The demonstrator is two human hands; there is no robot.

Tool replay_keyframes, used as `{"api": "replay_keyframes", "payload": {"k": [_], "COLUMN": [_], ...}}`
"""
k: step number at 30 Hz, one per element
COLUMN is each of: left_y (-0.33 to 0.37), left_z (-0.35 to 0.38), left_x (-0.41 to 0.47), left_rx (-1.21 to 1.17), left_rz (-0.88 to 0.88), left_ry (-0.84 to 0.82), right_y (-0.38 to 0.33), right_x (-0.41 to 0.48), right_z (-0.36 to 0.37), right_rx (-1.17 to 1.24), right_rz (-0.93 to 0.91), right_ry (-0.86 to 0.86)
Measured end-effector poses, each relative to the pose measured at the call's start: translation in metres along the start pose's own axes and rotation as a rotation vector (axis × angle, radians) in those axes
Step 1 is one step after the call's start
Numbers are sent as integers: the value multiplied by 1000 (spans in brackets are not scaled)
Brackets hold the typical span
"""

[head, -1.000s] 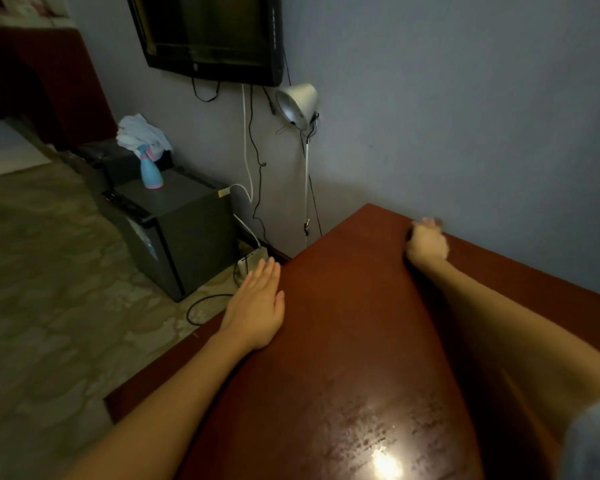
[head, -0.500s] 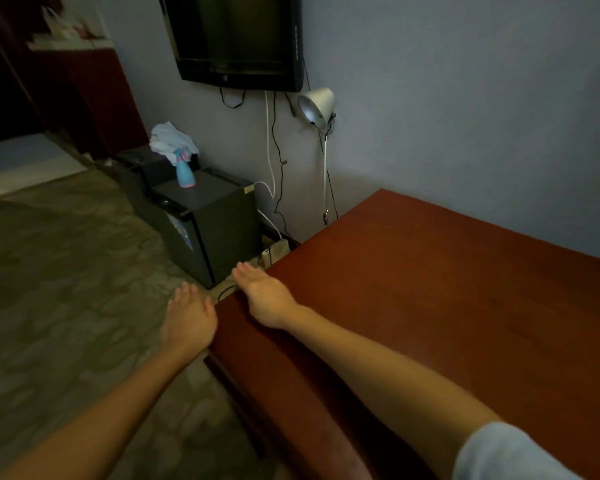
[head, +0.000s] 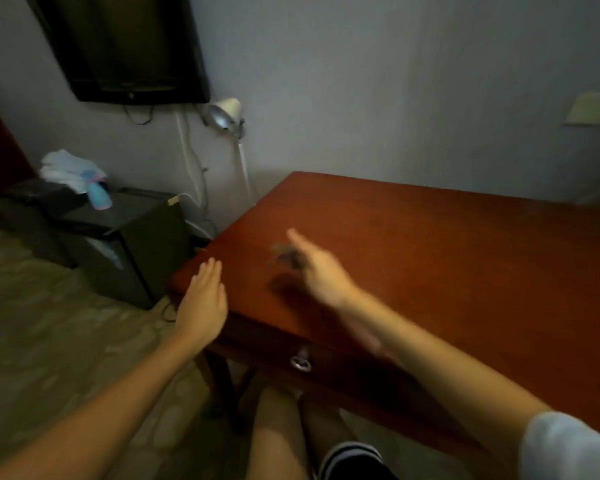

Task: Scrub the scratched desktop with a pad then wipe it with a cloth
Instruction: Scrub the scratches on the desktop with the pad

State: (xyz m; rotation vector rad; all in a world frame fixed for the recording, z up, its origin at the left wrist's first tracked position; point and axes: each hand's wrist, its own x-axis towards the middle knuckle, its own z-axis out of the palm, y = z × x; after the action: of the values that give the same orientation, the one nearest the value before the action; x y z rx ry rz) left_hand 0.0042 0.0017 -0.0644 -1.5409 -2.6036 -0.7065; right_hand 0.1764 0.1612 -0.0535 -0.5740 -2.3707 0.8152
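**Right hand blurred over the table, pad hard to read**

The red-brown table (head: 447,254) fills the right half of the view. Its long side runs along the wall from the left corner toward the right, where the frame cuts it off; its near edge is partly hidden behind the person's right forearm. A black cabinet (head: 142,237) stands on the floor just beside the table's left end.

The right hand (head: 321,275) is above the table near that left end, smeared by motion. One finger sticks out toward the wall, but whether the hand is grasping anything cannot be told. The left hand (head: 203,303) is released, flat, with fingers straight and together, at the table's front left corner; contact with the wood is unclear.

The cloth (head: 65,166) lies crumpled on the cabinet, well apart from the table, with a spray bottle (head: 97,197) just in front of it. The pad (head: 286,256) shows only as a dark grey smudge at the right hand's fingers, over the tabletop. Its outline, long axis and heading cannot be made out.
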Motion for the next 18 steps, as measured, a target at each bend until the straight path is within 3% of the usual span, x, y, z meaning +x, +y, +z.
{"api": "replay_keyframes", "payload": {"k": [5, 8, 12, 15, 18], "left_y": [137, 209, 270, 289, 287], "left_z": [48, 75, 101, 109, 110], "left_x": [-7, -32, -61, -74, -75], "left_rx": [-82, -126, -120, -54, -33], "left_rz": [413, 570, 696, 733, 713], "left_ry": [-117, -257, -373, -401, -386], "right_y": [64, 75, 60, 56, 57], "right_x": [-163, -300, -451, -481, -441], "right_z": [-206, -296, -341, -321, -274], "right_rx": [-337, -620, -656, -613, -717], "right_rz": [485, 826, 1217, 1288, 1127], "right_ry": [610, 787, 930, 922, 825]}}
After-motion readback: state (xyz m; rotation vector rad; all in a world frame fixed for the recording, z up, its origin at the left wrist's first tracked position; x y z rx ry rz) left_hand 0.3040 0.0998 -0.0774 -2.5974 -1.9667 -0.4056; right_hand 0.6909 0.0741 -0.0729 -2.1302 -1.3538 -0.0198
